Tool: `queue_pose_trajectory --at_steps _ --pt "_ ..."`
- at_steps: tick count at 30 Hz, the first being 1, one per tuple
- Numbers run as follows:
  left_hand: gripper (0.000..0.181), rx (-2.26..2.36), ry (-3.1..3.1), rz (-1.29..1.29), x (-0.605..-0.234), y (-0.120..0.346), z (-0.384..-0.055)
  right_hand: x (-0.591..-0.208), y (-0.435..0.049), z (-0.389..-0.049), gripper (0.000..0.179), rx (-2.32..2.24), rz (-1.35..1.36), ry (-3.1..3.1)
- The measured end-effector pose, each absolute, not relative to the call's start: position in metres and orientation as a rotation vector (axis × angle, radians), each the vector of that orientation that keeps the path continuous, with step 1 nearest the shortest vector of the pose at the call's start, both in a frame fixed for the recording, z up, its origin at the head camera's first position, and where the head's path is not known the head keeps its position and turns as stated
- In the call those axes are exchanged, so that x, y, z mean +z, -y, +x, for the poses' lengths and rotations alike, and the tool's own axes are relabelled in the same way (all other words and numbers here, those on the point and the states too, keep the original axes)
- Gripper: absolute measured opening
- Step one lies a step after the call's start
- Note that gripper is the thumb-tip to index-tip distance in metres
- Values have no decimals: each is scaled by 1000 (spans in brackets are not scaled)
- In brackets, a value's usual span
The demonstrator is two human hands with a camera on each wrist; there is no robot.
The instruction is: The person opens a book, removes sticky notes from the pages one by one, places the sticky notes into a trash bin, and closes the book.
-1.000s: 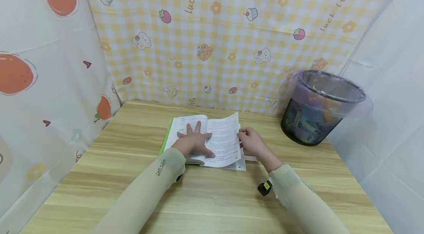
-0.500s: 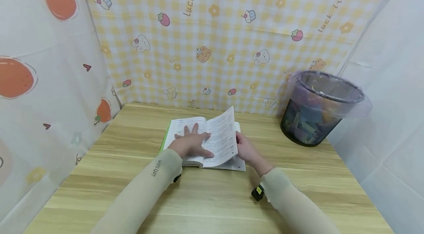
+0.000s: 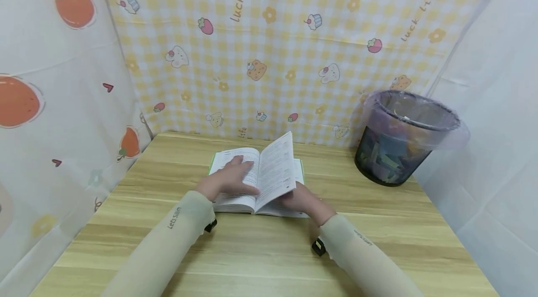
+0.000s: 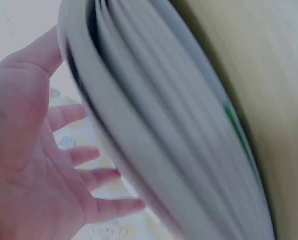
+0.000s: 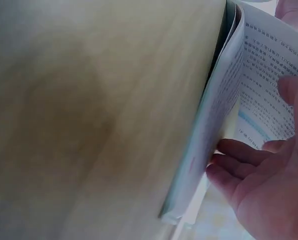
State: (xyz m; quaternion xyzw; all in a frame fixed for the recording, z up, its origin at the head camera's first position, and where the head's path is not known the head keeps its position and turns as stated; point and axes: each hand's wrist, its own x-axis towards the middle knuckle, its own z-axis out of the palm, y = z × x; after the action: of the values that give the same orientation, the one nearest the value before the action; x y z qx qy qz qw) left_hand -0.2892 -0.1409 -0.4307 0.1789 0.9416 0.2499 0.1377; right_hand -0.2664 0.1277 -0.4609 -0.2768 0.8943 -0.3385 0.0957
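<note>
An open book [image 3: 248,153] with printed white pages and a green cover edge lies on the table. My left hand [image 3: 231,178] is over its left page, fingers spread and the thumb reaching toward the spine. In the left wrist view, the stacked page edges [image 4: 139,115] stand beside that hand's palm. A raised leaf [image 3: 276,166] slants up from the spine. Under it is my right hand [image 3: 303,200], its fingertips hidden from the head view. The right wrist view shows this hand [image 5: 268,185] with fingers extended against the lower pages and thumb near the raised leaf's print [image 5: 266,75].
A dark bin [image 3: 386,159] with a purple translucent liner stands at the table's back right. A yellow checked curtain [image 3: 277,49] hangs behind the wooden table [image 3: 244,259], with white cloth on both sides. Small black wrist cameras [image 3: 318,246] sit below my cuffs.
The right-hand leaf has risen and swung left toward the spine. My right hand has moved left beneath it, and my left hand has shifted left across its page.
</note>
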Motion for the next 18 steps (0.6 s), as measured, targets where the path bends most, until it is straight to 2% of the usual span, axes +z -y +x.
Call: queue_pose_trajectory --at_steps 3,7,11,18 --pt "97 700 -2761 568 -428 157 -290 -460 -122 -269 48 -878 -867 -2701" --pt "88 719 -2777 523 -425 179 -288 -459 -112 -273 60 -755 -752 -2738" --pt "88 757 -2734 420 -425 197 -287 -455 -103 -275 75 -622 -655 -2729" --pt "87 777 -2708 372 -426 227 -285 -451 -87 -272 76 -392 -645 -2759"
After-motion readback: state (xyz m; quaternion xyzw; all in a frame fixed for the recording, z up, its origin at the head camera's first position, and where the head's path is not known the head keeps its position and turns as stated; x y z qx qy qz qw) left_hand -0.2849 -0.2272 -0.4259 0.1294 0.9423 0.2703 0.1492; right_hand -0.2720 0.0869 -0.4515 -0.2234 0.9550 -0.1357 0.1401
